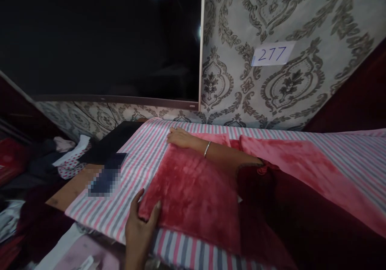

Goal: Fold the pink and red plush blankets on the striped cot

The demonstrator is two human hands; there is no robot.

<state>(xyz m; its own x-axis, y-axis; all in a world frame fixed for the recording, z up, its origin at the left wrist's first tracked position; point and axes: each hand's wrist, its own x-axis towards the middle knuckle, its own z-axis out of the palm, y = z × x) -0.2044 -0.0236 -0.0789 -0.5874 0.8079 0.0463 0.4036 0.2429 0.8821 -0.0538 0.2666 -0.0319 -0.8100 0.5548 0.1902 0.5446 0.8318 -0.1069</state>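
Observation:
A folded red plush cloth (pixel 199 193) lies on a striped sheet (pixel 135 157) of pink, grey and white. At its near left corner is my left hand (pixel 140 221), thumb and finger spread apart on either side of the corner. My right arm reaches across the cloth from the right, with a bangle on the wrist. At the far left corner my right hand (pixel 181 137) rests palm down on the cloth's edge, its fingers stretched to the left; their tips are hard to make out. More pink-red plush cloth (pixel 286 153) spreads behind my right arm.
A dark phone-like object (pixel 105 177), partly blurred out, lies on the sheet at the left. A large television (pixel 102 40) hangs at the back beside a paper marked 277 (pixel 273 54). Clothes (pixel 70 161) are heaped at the left, near a brown board (pixel 68 185).

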